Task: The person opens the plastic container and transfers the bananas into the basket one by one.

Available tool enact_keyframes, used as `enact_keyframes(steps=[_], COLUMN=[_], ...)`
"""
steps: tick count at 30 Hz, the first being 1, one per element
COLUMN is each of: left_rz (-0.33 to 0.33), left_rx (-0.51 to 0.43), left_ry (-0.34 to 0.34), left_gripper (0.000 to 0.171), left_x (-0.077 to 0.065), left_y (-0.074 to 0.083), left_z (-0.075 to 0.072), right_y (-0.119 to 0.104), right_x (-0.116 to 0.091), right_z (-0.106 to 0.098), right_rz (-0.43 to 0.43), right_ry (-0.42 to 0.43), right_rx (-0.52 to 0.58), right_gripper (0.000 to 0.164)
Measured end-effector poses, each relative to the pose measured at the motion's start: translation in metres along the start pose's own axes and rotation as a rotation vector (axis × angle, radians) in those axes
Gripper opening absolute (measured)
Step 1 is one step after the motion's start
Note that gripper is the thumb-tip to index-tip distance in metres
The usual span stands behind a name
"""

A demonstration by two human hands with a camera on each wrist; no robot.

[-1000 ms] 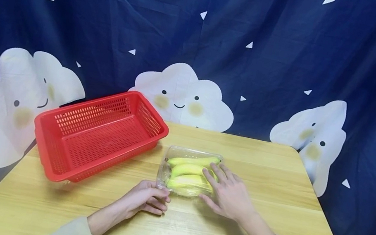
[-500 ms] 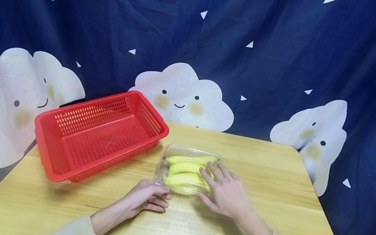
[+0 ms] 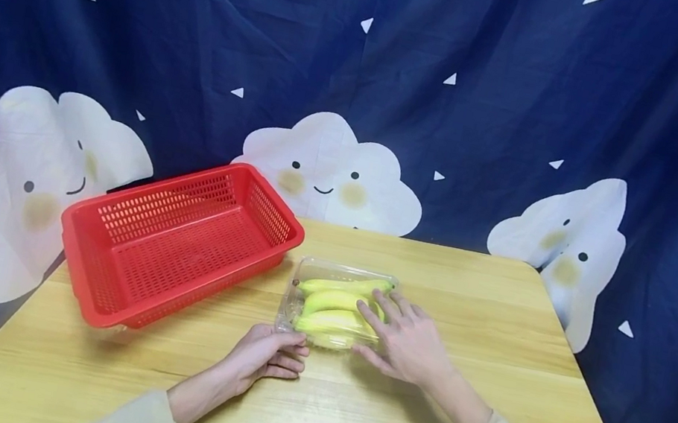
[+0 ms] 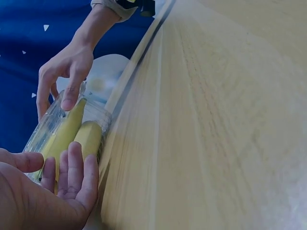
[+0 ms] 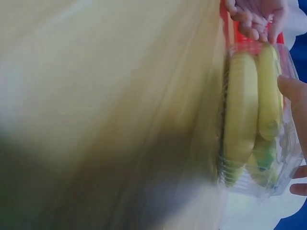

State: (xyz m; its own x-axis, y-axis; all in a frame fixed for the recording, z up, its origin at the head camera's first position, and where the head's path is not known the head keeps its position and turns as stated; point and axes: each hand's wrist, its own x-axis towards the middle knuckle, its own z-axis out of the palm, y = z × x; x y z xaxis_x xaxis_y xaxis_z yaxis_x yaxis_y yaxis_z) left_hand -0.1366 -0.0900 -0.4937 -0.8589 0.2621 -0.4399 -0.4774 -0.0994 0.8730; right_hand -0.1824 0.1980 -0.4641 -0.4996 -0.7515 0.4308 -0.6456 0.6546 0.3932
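Plastic box [image 3: 291, 307]: lying nearer the tabletop's [image 3: 499, 308] far edge, midway between its sides, bananas [image 3: 330, 302] showing through.
Box's shift: sliding slightly toward the left edge over the past second, now barely moving.
Handling: probably finishing a small adjustment; nothing is suggesting a lift.
Left hand [image 3: 268, 359]: relaxing its fingers, thumb reaching the box's near-left corner; contact isn't showing clearly.
Right hand [image 3: 412, 345]: spreading extended fingers over the box's right side, gripping nothing.
Basket [image 3: 203, 284]: standing by the far-left corner.
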Motion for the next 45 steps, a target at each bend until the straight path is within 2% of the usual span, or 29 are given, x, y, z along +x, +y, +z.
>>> enact_keyframes(steps=[5,23,34,45], left_rz=[0.013,-0.005,0.000,-0.007], left_rx=[-0.007,-0.032,-0.036,-0.040], left_ry=[-0.013,-0.024,-0.027,-0.023], left_gripper=[0.042,0.031,0.027,0.028], left_x=[0.001,0.001,0.002,0.003], left_y=[-0.001,-0.001,0.000,-0.001], left_z=[-0.001,-0.001,-0.001,-0.001], right_y=[0.004,0.006,0.000,-0.001], right_x=[0.002,0.003,0.001,0.002], right_z=[0.000,0.003,0.007,0.012], right_rz=[-0.029,-0.132,-0.189,-0.247], right_ry=[0.020,0.131,0.235,0.327], right_rx=[-0.013,-0.046,-0.091,-0.129], right_gripper=[0.078,0.074,0.053,0.047])
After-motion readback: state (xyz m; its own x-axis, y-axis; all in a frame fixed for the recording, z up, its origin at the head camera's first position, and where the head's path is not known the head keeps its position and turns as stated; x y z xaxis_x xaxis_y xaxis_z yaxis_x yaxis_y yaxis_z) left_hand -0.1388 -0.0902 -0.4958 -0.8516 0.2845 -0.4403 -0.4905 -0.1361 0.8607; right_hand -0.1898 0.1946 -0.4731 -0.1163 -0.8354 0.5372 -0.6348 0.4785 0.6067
